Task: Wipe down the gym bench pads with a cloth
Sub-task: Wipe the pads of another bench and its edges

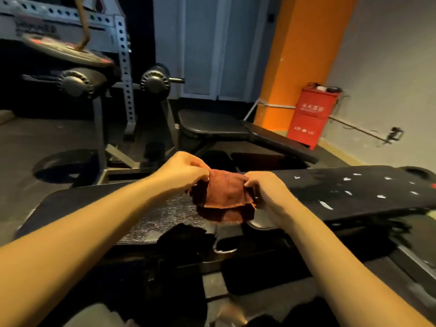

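I see the rust-red cloth (224, 197) held up between both hands, over the spot where the two black bench pads meet, with its lower edges hanging folded and loose. My left grip (181, 171) pinches the cloth's upper left corner with curled fingers, and my right grip (266, 192) pinches the upper right edge the same way. Beneath them, the left pad (106, 208) has a crinkled, shiny surface, and the long right pad (354, 190) is flecked with white marks. Behind stands a second bench (210, 123). A perforated rack upright (125, 67) and a weight plate (66, 50) are at far left, and a red cabinet (313, 114) stands beside an orange pillar (302, 55).
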A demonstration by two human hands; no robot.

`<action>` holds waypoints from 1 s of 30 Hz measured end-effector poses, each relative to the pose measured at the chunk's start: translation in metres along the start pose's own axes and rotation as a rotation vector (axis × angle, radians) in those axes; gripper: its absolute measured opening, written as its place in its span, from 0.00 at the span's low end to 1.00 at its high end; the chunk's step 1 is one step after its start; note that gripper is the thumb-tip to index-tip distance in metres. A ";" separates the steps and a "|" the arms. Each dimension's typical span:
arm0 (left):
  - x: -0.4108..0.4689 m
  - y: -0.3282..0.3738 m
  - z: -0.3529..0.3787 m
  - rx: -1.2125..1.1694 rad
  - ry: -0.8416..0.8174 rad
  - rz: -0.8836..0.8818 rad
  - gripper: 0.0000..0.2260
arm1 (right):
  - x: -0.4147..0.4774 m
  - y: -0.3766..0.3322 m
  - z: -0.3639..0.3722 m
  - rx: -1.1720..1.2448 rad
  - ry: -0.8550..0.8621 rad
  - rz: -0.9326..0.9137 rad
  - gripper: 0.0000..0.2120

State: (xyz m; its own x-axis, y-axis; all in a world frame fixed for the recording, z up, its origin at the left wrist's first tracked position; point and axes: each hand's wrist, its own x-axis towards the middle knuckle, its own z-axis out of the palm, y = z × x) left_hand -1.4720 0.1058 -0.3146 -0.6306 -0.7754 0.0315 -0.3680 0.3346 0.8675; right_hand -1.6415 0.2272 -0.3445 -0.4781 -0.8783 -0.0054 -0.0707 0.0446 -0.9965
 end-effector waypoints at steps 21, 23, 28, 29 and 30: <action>0.038 0.003 0.187 0.092 -0.542 0.390 0.16 | -0.027 0.093 -0.111 0.480 0.807 0.335 0.11; 0.042 0.007 0.194 0.106 -0.595 0.400 0.17 | -0.033 0.097 -0.116 0.525 0.722 0.300 0.09; 0.075 0.005 0.196 0.253 -0.425 0.486 0.10 | -0.033 0.129 -0.134 0.456 0.934 0.266 0.12; 0.082 -0.002 0.194 0.330 -0.361 0.508 0.08 | -0.034 0.137 -0.141 0.428 0.984 0.269 0.10; 0.087 -0.009 0.191 0.395 -0.320 0.522 0.07 | -0.036 0.143 -0.145 0.423 1.021 0.285 0.09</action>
State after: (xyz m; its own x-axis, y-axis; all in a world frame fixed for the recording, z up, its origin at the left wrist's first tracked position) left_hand -1.6544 0.1373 -0.4143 -0.9379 -0.2881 0.1931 -0.1461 0.8331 0.5335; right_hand -1.7618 0.3342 -0.4745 -0.9319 -0.0563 -0.3583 0.3627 -0.1537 -0.9192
